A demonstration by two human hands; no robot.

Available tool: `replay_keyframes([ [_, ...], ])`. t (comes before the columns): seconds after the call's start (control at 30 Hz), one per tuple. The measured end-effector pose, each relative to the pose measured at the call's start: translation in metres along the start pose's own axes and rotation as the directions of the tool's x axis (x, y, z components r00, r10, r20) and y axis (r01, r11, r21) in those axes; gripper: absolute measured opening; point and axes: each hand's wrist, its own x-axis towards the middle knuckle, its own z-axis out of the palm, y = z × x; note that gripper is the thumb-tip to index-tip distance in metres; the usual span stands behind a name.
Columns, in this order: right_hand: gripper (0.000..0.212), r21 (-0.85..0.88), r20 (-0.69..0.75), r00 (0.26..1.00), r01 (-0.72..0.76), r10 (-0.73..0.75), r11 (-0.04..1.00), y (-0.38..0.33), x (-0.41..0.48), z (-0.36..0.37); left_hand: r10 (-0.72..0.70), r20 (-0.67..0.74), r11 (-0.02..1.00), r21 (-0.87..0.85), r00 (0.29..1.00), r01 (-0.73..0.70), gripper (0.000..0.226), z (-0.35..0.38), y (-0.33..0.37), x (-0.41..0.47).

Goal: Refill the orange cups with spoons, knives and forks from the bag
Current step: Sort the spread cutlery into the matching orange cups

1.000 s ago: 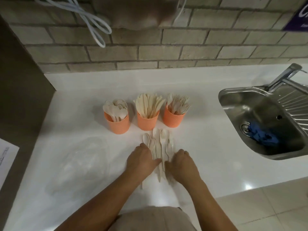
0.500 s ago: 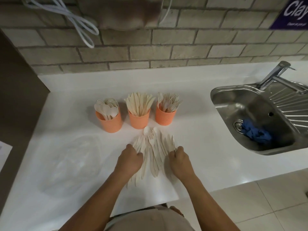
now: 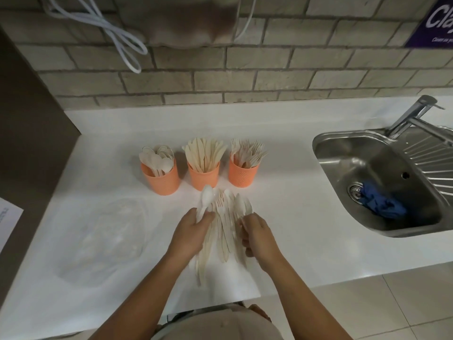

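Three orange cups stand in a row on the white counter: the left cup [image 3: 163, 179] holds spoons, the middle cup [image 3: 204, 176] holds knives, the right cup [image 3: 242, 173] holds forks. In front of them lies a fanned pile of pale cutlery [image 3: 224, 231]. My left hand [image 3: 193, 233] pinches a spoon [image 3: 205, 200] lifted off the pile's left side. At the pile's right edge my right hand [image 3: 257, 235] grips a spoon handle. A clear plastic bag [image 3: 103, 241] lies flat to the left.
A steel sink [image 3: 382, 182] with a blue cloth [image 3: 382, 204] and a tap [image 3: 411, 116] sits at the right. A brick wall runs behind the counter. A dark panel bounds the left side, with a sheet of paper [image 3: 7, 222] at its foot. The counter's front edge is near my body.
Both hands slid the cutlery into a wider fan. My left hand has since picked a spoon up from the pile, and my right hand has closed on a piece at the right edge.
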Motion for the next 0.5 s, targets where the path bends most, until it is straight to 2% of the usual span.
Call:
replay_keyframes([
  [0.1, 0.031, 0.163, 0.030, 0.998, 0.050, -0.055, 0.985, -0.013, -0.009, 0.014, 0.049, 0.084, 0.981, -0.192, 0.995, -0.032, 0.023, 0.011, 0.014, -0.010],
  [0.17, 0.033, 0.168, 0.013, 0.991, 0.128, -0.132, 0.977, -0.018, -0.012, 0.023, 0.079, 0.122, 0.954, -0.298, 0.989, -0.040, 0.017, 0.018, 0.020, -0.015],
  [0.3, 0.023, 0.017, -0.011, 0.953, 0.303, -0.303, 0.953, -0.018, -0.013, 0.032, 0.058, 0.078, 0.918, -0.397, 0.995, -0.023, 0.015, 0.024, 0.026, -0.018],
  [0.4, 0.034, -0.134, -0.008, 0.919, 0.391, -0.395, 0.911, -0.016, -0.012, 0.031, 0.069, 0.073, 0.914, -0.405, 0.995, -0.034, 0.021, 0.023, 0.025, -0.016],
  [0.5, 0.036, -0.225, -0.021, 0.883, 0.453, -0.469, 0.863, -0.018, -0.011, 0.032, 0.074, 0.005, 0.925, -0.373, 0.997, -0.066, 0.013, 0.022, 0.023, -0.013],
])
